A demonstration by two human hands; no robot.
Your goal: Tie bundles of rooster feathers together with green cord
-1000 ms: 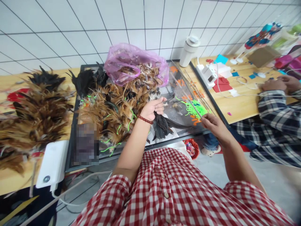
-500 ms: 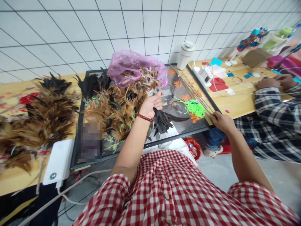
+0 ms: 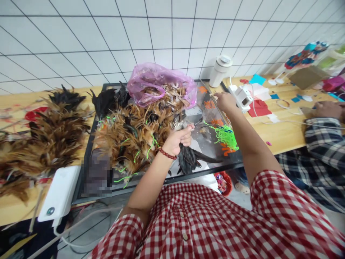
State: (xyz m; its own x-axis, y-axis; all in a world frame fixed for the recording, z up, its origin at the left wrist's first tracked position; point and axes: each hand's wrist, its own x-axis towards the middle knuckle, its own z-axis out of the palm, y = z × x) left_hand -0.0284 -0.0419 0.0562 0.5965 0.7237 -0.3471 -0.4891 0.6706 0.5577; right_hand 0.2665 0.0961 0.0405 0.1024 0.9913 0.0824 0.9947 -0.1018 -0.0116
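My left hand (image 3: 180,139), with a red bead bracelet at its wrist, is closed around a bundle of black feathers (image 3: 188,160); their pale quills point up past the fingers. My right hand (image 3: 225,102) is at the tray's back right, its fingers pressed together at the thin sticks (image 3: 208,88). What it pinches there is too small to make out. Bright green cord (image 3: 228,137) lies below my right forearm's near side. Brown feathers (image 3: 140,133) cover the left half of the dark-framed tray (image 3: 161,182), with a pink plastic bag (image 3: 147,72) of feathers behind them.
A white cup (image 3: 220,72) stands at the tray's back right corner, beside a white power strip (image 3: 242,97). A white power bank (image 3: 59,192) lies at the left. More feathers (image 3: 56,140) cover the left table. Another person's plaid sleeve (image 3: 327,140) is at the right.
My right hand has moved from the tray's front right corner up to its back right, along the sticks. My left hand still holds the black feathers. The view has shifted slightly.
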